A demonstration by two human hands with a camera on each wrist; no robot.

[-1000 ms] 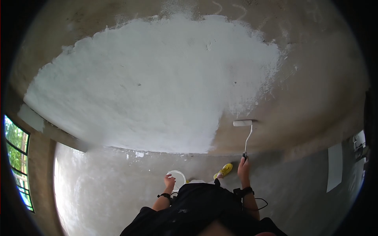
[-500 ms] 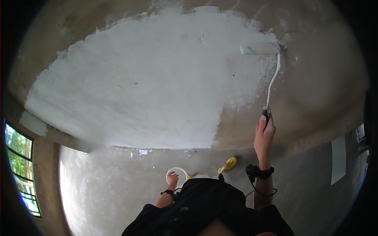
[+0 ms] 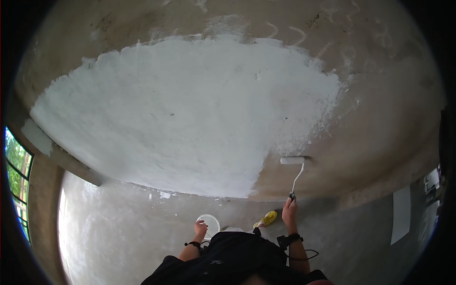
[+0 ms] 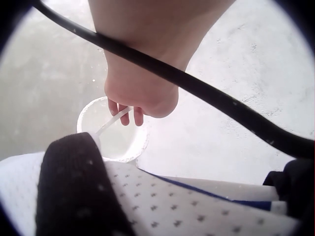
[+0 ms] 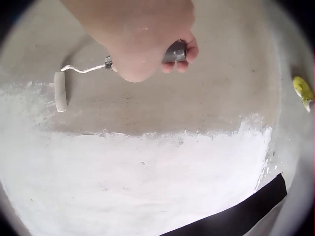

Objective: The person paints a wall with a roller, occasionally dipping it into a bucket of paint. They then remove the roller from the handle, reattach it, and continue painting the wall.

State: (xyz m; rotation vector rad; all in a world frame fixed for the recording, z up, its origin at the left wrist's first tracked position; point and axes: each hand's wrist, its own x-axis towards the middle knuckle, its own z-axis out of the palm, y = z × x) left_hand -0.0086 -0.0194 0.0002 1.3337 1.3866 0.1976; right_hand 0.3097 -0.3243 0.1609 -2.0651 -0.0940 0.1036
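My right hand (image 3: 289, 212) grips the dark handle of a paint roller (image 3: 292, 160). The white sleeve lies sideways at the bare brown part of the wall, just under the ragged lower edge of the white paint (image 3: 190, 114). In the right wrist view, fingers (image 5: 182, 66) wrap the roller's handle and its bent, paint-coated wire frame (image 5: 83, 70) reaches left to the sleeve. Low by the body, my left hand (image 3: 200, 228) holds a white bucket (image 3: 217, 223) by its handle. The left wrist view shows the pale strip handle (image 4: 113, 122) passing under curled fingers, with the bucket hanging below.
Brown unpainted wall (image 3: 389, 118) spreads to the right of the white area. Paint flecks (image 3: 165, 195) dot the grey floor along the wall's foot. A yellow shoe (image 3: 268, 218) stands near the wall. A window (image 3: 17, 175) is at far left, a pale panel (image 3: 401, 216) at right.
Half a second ago the roller was high at the right edge of the white paint; now it is back low on the bare wall. The left hand keeps the bucket near the body.
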